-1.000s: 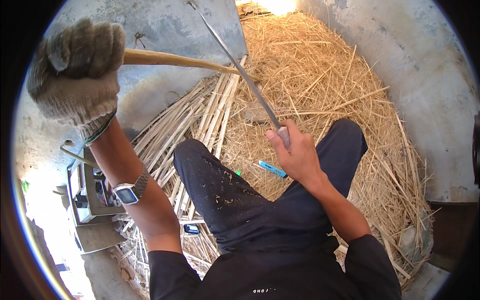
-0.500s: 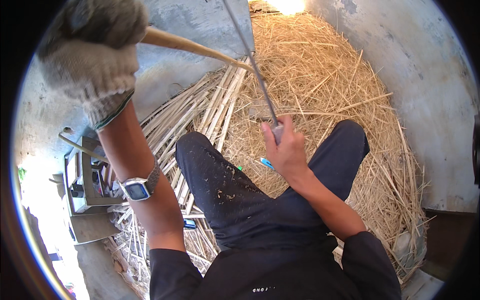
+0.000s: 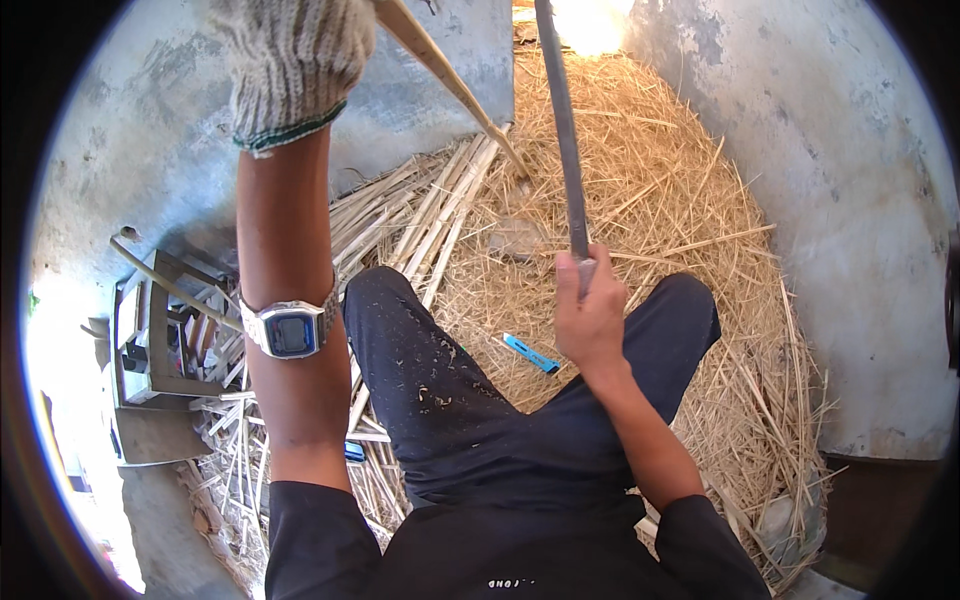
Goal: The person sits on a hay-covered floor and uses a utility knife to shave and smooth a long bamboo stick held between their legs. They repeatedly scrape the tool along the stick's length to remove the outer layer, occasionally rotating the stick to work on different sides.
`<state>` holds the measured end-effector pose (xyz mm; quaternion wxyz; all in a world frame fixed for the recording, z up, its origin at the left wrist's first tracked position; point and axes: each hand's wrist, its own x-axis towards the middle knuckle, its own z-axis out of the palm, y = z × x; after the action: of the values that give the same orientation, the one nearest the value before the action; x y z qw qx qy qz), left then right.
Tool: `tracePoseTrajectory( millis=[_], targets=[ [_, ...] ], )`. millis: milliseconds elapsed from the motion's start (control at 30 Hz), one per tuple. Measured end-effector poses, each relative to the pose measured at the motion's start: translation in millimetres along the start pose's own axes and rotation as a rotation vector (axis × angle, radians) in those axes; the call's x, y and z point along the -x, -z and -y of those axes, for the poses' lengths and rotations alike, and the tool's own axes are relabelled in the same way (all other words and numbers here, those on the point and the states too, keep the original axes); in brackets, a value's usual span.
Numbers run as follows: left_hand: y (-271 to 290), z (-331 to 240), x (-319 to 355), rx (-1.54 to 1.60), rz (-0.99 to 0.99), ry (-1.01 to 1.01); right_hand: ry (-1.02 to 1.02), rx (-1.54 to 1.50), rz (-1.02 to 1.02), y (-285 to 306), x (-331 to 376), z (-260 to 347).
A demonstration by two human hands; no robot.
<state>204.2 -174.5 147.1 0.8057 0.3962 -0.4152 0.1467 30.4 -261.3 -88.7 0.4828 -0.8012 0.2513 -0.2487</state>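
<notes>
My left hand (image 3: 300, 60), in a knitted white work glove, is raised at the top left. It is closed round a long bamboo stick (image 3: 440, 75), though the glove's upper part is cut off by the view. The stick slants down to the right, its far end by the straw-like shavings beyond my knees. My right hand (image 3: 592, 315) is bare and wrapped round the handle of a long-bladed knife (image 3: 568, 130). The blade points up and away, to the right of the stick and apart from it.
Pale shavings (image 3: 640, 180) cover the floor between grey walls (image 3: 830, 200). Split bamboo strips (image 3: 450, 205) lie at the left. A blue box cutter (image 3: 530, 353) rests between my knees. A wooden rack (image 3: 160, 330) and another stick (image 3: 175, 285) stand beside my left arm.
My left hand has moved right and up with the bamboo stick, which now slants more steeply. The knife blade has swung right, away from the stick; my right hand has shifted slightly right.
</notes>
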Motion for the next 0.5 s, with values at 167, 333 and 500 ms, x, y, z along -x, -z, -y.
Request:
tracePoseTrajectory(
  millis=[167, 333, 500],
  targets=[
    [-20, -7, 9, -0.025, -0.043, -0.044, 0.073, 0.22, 0.134, -5, -27, -11],
    [5, 7, -1, 0.01, 0.066, -0.137, 0.096, 0.053, 0.072, 15, -18, 31],
    [-24, -6, 11, -0.042, -0.081, -0.039, -0.013, 0.197, 0.168, -15, -11, -41]
  ],
)
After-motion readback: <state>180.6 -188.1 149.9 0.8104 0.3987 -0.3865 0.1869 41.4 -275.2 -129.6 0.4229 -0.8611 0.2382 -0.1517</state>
